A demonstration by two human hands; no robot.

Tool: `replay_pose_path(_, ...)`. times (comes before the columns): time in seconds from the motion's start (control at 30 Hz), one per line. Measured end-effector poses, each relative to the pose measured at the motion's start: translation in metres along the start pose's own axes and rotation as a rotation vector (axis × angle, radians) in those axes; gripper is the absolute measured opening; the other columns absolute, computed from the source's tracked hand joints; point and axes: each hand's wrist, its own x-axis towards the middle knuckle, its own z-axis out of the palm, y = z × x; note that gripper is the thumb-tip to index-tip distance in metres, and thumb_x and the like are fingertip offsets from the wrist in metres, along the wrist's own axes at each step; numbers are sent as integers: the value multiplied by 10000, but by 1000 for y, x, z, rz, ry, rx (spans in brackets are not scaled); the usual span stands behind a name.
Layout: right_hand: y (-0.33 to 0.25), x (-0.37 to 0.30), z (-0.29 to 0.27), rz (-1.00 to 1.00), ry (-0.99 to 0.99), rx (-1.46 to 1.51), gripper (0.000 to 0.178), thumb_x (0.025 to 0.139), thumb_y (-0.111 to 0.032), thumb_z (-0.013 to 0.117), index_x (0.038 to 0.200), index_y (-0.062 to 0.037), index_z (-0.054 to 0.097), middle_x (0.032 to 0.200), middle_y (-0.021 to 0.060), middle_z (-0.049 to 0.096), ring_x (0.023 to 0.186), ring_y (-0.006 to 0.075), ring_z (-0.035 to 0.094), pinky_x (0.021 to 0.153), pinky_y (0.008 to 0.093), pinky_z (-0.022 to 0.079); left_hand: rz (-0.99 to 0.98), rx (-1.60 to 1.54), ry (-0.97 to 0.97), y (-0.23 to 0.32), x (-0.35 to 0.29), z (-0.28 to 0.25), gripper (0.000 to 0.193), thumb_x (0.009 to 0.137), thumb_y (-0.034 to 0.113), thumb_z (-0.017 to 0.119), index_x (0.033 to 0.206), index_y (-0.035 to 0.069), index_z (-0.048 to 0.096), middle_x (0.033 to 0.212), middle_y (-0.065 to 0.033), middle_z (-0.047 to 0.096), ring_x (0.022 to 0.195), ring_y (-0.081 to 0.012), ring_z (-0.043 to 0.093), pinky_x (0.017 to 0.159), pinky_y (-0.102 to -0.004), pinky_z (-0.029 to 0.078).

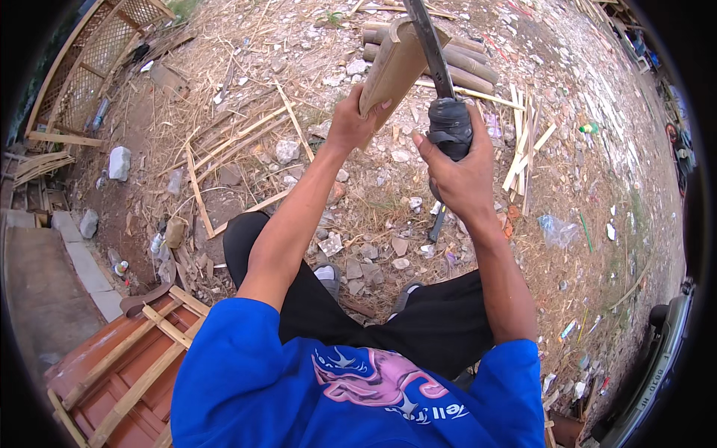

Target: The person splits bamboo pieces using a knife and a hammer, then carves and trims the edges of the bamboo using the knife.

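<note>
My left hand [348, 125] is closed around the lower part of a wide split bamboo piece [394, 73], held tilted with its top leaning away to the right. In my right hand [461, 170] is a machete [430, 46], gripped by its black-wrapped handle. Its dark blade points up and away, passing along the right edge of the bamboo; whether they touch I cannot tell. Beyond both hands, several cut bamboo lengths [473, 73] lie stacked on the ground. A tool with a dark end [436, 227] shows below my right hand, partly hidden by it.
Thin bamboo strips [527, 143] lie to the right, and more split strips [196, 187] to the left. Stones and litter cover the ground around my feet. A reddish wooden panel with slats [138, 366] is at lower left, a lattice frame [86, 71] at far left, a vehicle [657, 366] at lower right.
</note>
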Motion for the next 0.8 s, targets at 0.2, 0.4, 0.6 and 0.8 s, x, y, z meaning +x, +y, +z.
replay_pose_path(0.2, -61, 31, 9, -243, 15, 66, 384, 809, -102, 765, 1118, -17, 553, 913, 65, 667, 812, 114, 643, 757, 276, 519, 262, 12, 252, 52, 74, -46, 402, 859, 285, 772, 1075, 23, 557, 817, -140, 725, 743, -215, 732, 616, -319, 571)
replay_pose_path(0.4, 48, 37, 63, 11, 54, -12, 362, 743, -70, 693, 1074, -23, 553, 857, 62, 651, 761, 117, 622, 713, 278, 497, -306, 229, -41, -44, 4, -36, 621, 847, 228, 777, 1315, 38, 414, 1078, -201, 665, 1038, -262, 664, 871, -418, 526)
replay_pose_path(0.6, 48, 33, 50, 44, 38, -33, 326, 737, -64, 684, 1038, -31, 561, 820, 63, 645, 725, 132, 603, 698, 288, 495, -248, 29, 141, -85, -27, -27, 698, 783, 215, 835, 1317, 27, 426, 1171, -150, 635, 1068, -230, 627, 915, -358, 508)
replay_pose_path(0.8, 43, 12, 72, -22, 48, 34, 305, 758, -43, 676, 1035, -28, 548, 777, -2, 574, 669, 63, 520, 619, 246, 446, -224, -49, 141, -85, -10, -27, 472, 772, 245, 852, 1097, 20, 595, 942, -111, 719, 864, -180, 687, 753, -331, 537)
